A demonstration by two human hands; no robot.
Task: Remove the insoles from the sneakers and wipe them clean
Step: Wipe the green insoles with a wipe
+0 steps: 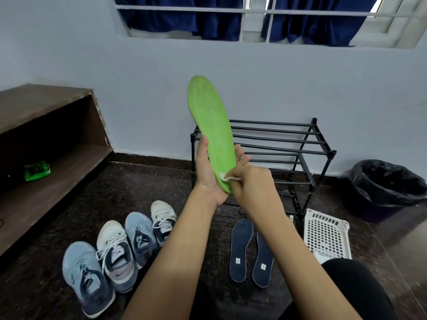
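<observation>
Between both hands, scuffed green insole

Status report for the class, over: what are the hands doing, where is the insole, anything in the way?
Left hand grips green insole upright. Right hand pinches white wipe against its lower end. Nothing in the way.

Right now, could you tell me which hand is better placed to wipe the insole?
Right: the right hand pinches the wipe on the insole, while the left hand holds it upright.
</observation>
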